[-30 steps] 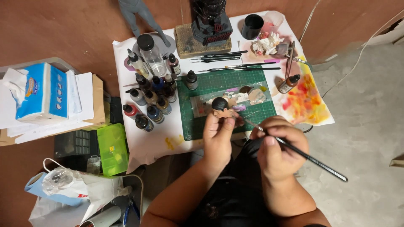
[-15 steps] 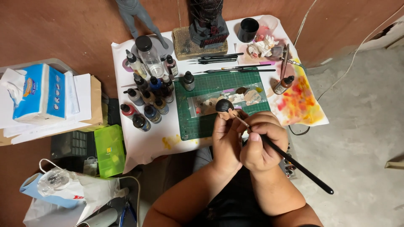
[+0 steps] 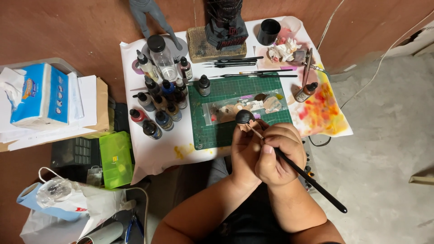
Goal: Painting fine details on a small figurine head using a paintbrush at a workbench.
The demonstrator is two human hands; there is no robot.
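At lower centre of the frame, the left hand (image 3: 244,151) holds a small figure head with dark painted hair (image 3: 244,117) in a closed grip, just above the near edge of the green cutting mat (image 3: 217,131). The right hand (image 3: 276,156) pinches a long black-handled paintbrush (image 3: 312,180), its tip at the head's face side. The hair looks painted; the face seems in progress. Paint bottles (image 3: 156,110) crowd the tabletop's left; open room lies only toward the lap.

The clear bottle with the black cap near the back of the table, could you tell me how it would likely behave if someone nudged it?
The clear bottle stands tall and narrow, so it might tip rather than slide. It looks mostly empty, hence probably light. Small paint bottles crowd beside it, so a fall could knock some over.
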